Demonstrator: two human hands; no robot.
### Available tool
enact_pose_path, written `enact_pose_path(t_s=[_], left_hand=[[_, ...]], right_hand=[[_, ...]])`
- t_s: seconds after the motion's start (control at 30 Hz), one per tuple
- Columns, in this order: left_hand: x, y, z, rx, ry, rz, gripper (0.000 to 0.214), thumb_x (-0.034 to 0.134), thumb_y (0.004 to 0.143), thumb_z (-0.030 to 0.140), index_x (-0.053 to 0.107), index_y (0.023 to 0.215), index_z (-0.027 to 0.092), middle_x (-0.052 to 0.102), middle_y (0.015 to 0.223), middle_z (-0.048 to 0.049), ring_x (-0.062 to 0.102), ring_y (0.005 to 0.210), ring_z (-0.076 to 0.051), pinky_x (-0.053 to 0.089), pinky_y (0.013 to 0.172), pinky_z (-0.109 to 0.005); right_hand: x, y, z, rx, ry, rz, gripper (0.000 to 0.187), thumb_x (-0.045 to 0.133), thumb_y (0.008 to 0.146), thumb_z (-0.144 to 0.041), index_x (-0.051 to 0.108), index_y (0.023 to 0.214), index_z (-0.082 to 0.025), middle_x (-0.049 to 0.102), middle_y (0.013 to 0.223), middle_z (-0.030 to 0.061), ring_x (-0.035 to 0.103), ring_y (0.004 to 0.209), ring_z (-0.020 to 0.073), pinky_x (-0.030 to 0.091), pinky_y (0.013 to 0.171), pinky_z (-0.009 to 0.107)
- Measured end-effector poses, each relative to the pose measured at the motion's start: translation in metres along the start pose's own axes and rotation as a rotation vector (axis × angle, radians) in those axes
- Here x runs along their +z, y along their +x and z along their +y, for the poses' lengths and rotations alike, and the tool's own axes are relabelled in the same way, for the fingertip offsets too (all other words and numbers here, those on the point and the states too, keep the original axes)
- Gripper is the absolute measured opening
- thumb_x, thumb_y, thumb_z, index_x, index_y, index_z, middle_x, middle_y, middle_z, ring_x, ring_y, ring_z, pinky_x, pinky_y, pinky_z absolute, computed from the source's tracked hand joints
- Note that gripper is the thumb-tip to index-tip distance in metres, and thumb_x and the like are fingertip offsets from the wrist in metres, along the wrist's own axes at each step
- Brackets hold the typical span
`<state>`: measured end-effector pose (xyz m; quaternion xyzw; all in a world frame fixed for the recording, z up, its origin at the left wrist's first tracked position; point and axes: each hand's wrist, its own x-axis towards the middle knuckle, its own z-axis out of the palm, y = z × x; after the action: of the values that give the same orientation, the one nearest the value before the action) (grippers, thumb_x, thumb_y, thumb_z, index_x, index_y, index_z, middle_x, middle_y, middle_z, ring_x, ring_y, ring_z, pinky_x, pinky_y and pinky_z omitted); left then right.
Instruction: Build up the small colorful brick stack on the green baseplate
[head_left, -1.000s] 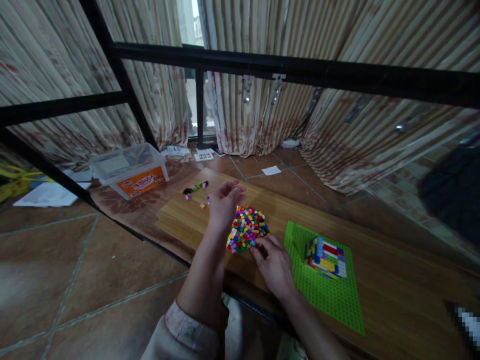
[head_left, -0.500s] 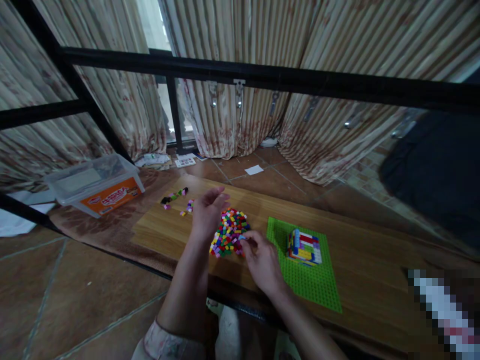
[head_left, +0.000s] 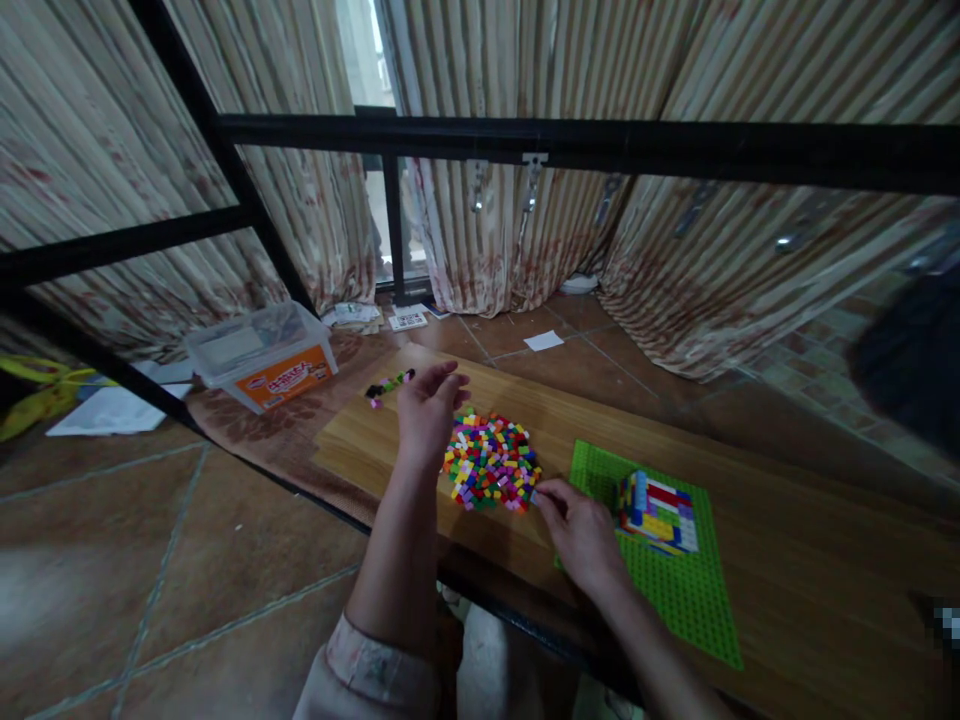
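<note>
Curtains [head_left: 712, 270] behind wooden tabletop [head_left: 810, 570]

Lower right edge: a pixelated patch [head_left: 946, 625], cut off, cannot be identified. Right edge: a dark, blurred mass [head_left: 911, 360], also cut off. Bottom edge: cuts off my sleeve [head_left: 367, 672]. Centre: in the brick pile [head_left: 491, 462], upper bricks hide the lower ones. At my right fingers [head_left: 541, 497], any brick held is too small to tell. Upper left: the orange box label [head_left: 289, 378] is too small to read.
</note>
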<state>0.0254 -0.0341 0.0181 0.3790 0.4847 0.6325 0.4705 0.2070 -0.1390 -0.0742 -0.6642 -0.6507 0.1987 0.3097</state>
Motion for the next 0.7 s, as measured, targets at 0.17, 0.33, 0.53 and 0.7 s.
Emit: enact_pose_path(t_s=[0.17, 0.33, 0.53, 0.7], left_hand=[[-0.008, 0.003, 0.003, -0.007, -0.013, 0.009, 0.032, 0.067, 0.065, 0.027, 0.066, 0.093, 0.010, 0.068, 0.076, -0.0052, 0.057, 0.057, -0.009, 0.044, 0.059, -0.022], [-0.016, 0.007, 0.005, -0.012, -0.038, 0.023, 0.033, 0.065, 0.068, 0.025, 0.066, 0.097, 0.010, 0.067, 0.073, -0.0038, 0.057, 0.057, -0.009, 0.046, 0.062, -0.023], [-0.019, 0.008, 0.006, -0.027, -0.053, 0.004, 0.031, 0.066, 0.067, 0.025, 0.066, 0.094, 0.010, 0.066, 0.072, -0.0029, 0.057, 0.059, -0.009, 0.047, 0.062, -0.022], [-0.020, 0.009, 0.003, -0.042, 0.019, -0.030, 0.029, 0.063, 0.070, 0.026, 0.064, 0.095, 0.011, 0.065, 0.077, -0.0035, 0.056, 0.061, -0.009, 0.045, 0.061, -0.022]], right_hand=[[0.001, 0.005, -0.003, -0.061, 0.014, 0.053, 0.023, 0.048, 0.088, -0.033, 0.068, 0.089, -0.022, 0.068, 0.091, 0.0046, 0.064, 0.083, 0.0207, 0.048, 0.075, 0.032], [0.015, 0.011, -0.025, -0.181, 0.058, -0.020, 0.026, 0.044, 0.090, -0.024, 0.066, 0.105, -0.023, 0.063, 0.102, 0.0058, 0.062, 0.090, 0.0195, 0.050, 0.081, 0.033], [0.035, 0.024, -0.039, -0.276, -0.095, -0.106, 0.028, 0.052, 0.083, -0.013, 0.066, 0.105, -0.024, 0.057, 0.108, 0.0075, 0.059, 0.095, 0.0221, 0.049, 0.086, 0.038], [0.034, 0.031, -0.038, -0.259, -0.105, -0.151, 0.018, 0.054, 0.083, -0.013, 0.064, 0.097, -0.020, 0.057, 0.105, 0.0081, 0.059, 0.093, 0.0225, 0.049, 0.085, 0.038]])
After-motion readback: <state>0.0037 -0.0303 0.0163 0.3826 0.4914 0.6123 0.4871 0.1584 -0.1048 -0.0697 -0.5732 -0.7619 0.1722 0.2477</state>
